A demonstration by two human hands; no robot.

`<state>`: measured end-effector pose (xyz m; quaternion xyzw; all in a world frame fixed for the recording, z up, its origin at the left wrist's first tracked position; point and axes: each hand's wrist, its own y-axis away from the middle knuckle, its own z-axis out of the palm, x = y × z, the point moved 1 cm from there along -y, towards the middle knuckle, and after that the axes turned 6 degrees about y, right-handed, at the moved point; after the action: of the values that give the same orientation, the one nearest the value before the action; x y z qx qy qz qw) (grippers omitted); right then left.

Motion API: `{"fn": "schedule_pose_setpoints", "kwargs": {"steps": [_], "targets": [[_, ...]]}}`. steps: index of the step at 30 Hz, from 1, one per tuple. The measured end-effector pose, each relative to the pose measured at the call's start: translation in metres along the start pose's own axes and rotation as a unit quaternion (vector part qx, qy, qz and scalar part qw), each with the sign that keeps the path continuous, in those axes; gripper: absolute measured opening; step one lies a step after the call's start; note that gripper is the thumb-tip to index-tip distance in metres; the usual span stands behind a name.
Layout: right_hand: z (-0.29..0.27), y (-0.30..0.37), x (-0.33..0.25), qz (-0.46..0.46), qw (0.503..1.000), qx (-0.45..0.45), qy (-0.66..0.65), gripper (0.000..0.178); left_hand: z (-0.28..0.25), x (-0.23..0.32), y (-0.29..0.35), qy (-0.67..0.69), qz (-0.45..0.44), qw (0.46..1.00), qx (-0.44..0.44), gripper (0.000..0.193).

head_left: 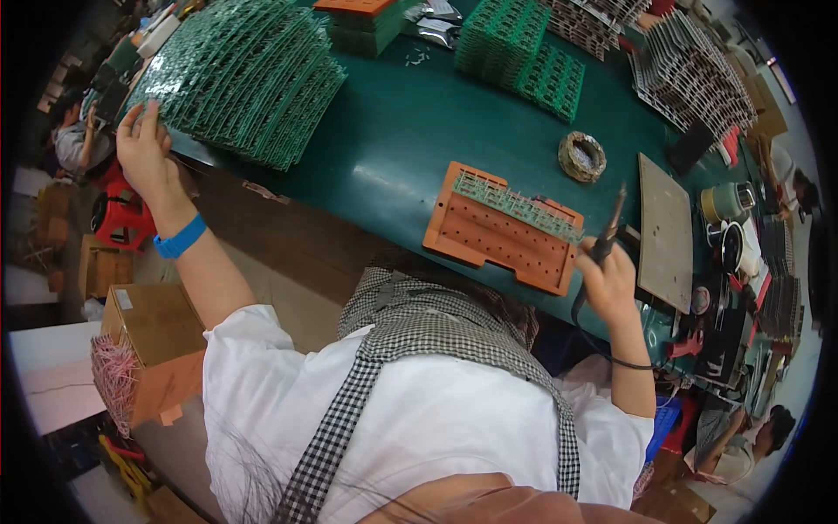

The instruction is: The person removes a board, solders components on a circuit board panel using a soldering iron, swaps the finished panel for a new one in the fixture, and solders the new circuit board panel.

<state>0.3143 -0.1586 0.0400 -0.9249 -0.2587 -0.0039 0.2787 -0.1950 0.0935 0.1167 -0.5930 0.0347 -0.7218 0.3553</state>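
Observation:
My left hand [148, 153], a blue band on its wrist, is raised at the left end of a tall stack of green circuit boards [240, 83]. Its fingers are loosely bent and a little apart, with nothing visible in them; whether the fingertips touch the boards I cannot tell. In my right hand [611, 284] is a soldering iron [616, 214], its tip pointing up and away from me. Beside that hand an orange fixture [497, 240] with rows of holes lies on the table. A narrow green circuit board strip [515, 205] with upright pins sits along the fixture's far side.
A roll of tape [581, 157] and a grey-brown flat board [665, 231] lie right of the fixture. More green boards [524, 61] and pale panel stacks [690, 74] stand farther back. The iron's cord [602, 356] loops past my right forearm. A cardboard box [157, 341] stands at lower left.

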Motion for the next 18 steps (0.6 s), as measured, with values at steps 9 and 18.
{"fn": "schedule_pose_setpoints", "kwargs": {"steps": [9, 18], "targets": [[0.028, 0.051, -0.047, 0.091, 0.985, -0.145, 0.030, 0.027, 0.054, 0.013, 0.137, -0.194, 0.211, 0.957, 0.050, 0.016], [0.028, 0.026, 0.002, 0.285, 0.948, -0.094, -0.103, 0.028, 0.140, -0.057, 0.271, -0.259, 0.129, 0.668, -0.686, 0.029]]}}
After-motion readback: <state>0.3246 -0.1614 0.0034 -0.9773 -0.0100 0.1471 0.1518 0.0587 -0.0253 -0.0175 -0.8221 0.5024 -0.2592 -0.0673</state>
